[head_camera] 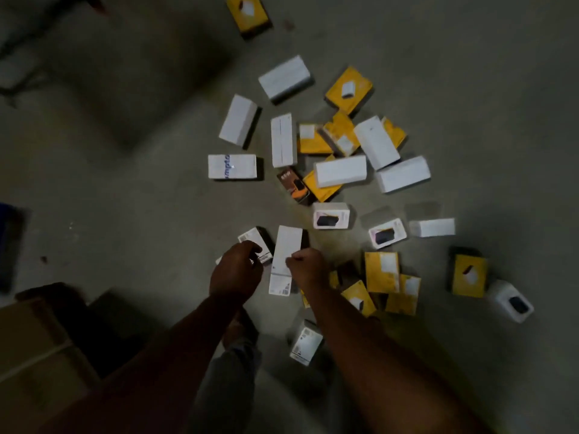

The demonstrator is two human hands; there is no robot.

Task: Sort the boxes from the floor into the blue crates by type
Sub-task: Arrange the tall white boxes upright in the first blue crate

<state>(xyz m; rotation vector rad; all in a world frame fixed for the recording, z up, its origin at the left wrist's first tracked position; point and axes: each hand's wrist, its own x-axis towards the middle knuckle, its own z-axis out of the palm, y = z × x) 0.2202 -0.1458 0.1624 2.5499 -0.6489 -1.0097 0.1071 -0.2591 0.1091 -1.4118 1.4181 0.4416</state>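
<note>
Your left hand [236, 270] curls round a small dark-sided box [257, 244]; its grip on it looks real, though blur hides the fingertips; your right hand [308, 267] pinches the edge of a long white box [285, 258], which stands between both hands; the other boxes, white and yellow [349, 87], lie scattered on the floor [141, 198] beyond and to your right, some overlapping; a blue crate [7, 245] is cut off at the left edge, dim and smeared.
</note>
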